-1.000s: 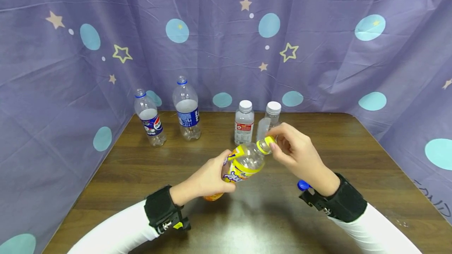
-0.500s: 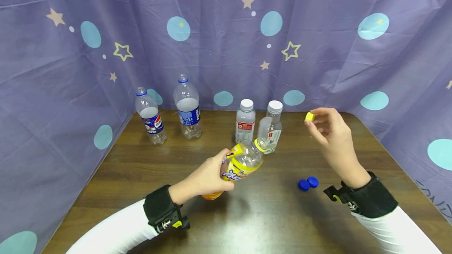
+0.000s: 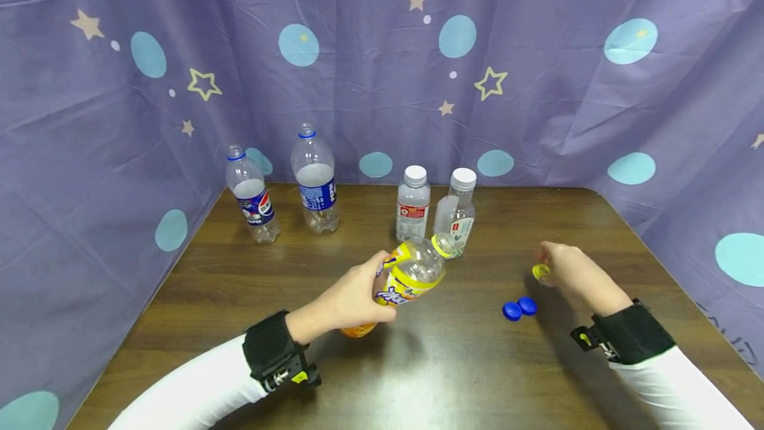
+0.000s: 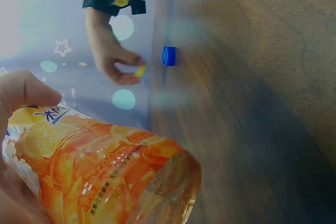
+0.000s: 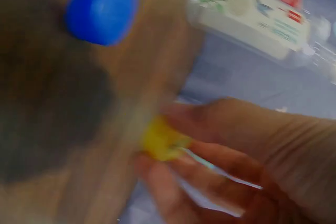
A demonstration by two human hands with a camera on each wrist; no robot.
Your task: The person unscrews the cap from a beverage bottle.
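A: Two hands work over a dark wooden bench (image 3: 418,363). What does each one have?

B: The left hand (image 3: 352,297) is curled round a yellow-labelled bottle (image 3: 408,277), tilted, its base near the bench and its long axis running up and away toward the right. The neck is open, with no cap on it.

A: And the other?

B: The right hand (image 3: 567,271) is low over the bench, its fingertips pinching a small yellow cap (image 3: 540,272). The cap lies well to the right of the bottle's mouth, so the right hand is the nearer one to it.

A: What lies close by?

B: Two blue caps (image 3: 519,308) rest just nearer than that hand, slightly to its left. Beyond the left hand stand four upright bottles in a row. Bare wood stretches between the hands, and the bench's right edge is well clear.
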